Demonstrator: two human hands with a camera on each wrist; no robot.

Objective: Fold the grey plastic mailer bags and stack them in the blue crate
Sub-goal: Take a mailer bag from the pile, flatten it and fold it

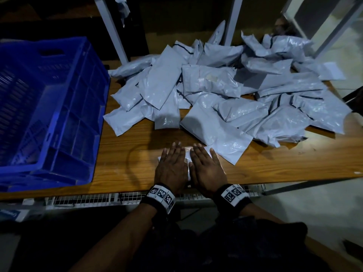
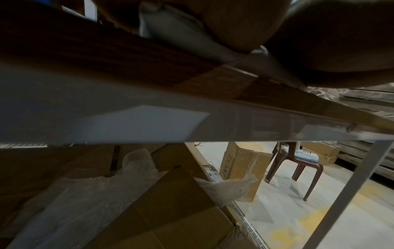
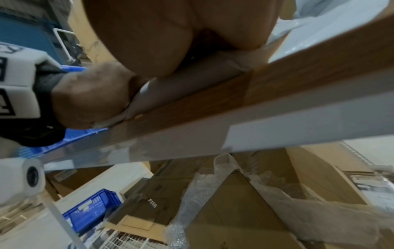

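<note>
Grey mailer bag (image 1: 188,157) lies flat on the wooden desk (image 1: 125,158) at lower centre of the head view, close to the desk's near edge, and I have both hands pressed down on it. My left hand (image 1: 171,169) covers its left part and my right hand (image 1: 206,169) its right part, palms down, fingers straight and held close together, pointing toward the top of the frame. The two hands sit side by side, nearly touching, so only a pale strip of the bag shows between them and a little at the fingertips. Neither hand is curled round anything; they simply flatten the bag against the desk.

In the left wrist view I see the heel of the palm (image 2: 234,25) bearing on grey plastic (image 2: 170,30) at the top of the frame. The right wrist view shows the same thing from the other side, my palm (image 3: 170,33) resting on the bag (image 3: 192,80) right at the desk's edge.

The heap of loose mailer bags (image 1: 216,91) fills the upper centre and right of the head view, its nearest bag just beside my right fingertips. The blue crate (image 1: 59,99) stands on the desk at the left; I cannot tell whether it holds any bags.
</note>
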